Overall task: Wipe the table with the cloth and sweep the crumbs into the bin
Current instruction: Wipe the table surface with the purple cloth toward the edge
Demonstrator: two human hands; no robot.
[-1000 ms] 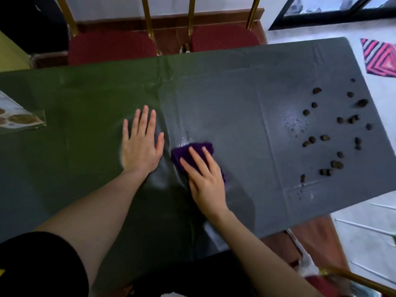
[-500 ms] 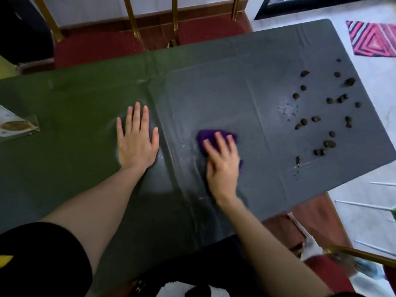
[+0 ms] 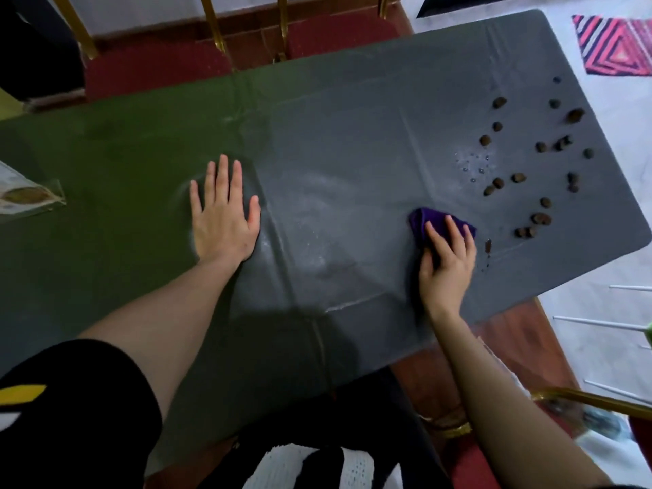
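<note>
Now wiping: right hand (image 3: 446, 257) presses cloth (image 3: 428, 219) flat beside crumbs (image 3: 539, 217); left hand (image 3: 224, 220) splayed, empty, on counter (image 3: 352, 153). Next, likely sweep crumbs edgeward; bin unseen.

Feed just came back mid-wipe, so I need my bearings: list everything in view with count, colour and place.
table cover: one, dark green-grey, fills the view
crumbs: roughly twenty, brown, scattered at the table's right end
water droplets: small cluster, left of the crumbs
cloth: one, purple, under the right hand, beside the nearest crumbs
chairs: two, red seats, gold frames, far side
rug: one, pink striped, floor top right
left hand: flat on the table, empty
right hand: pressing the cloth
</note>
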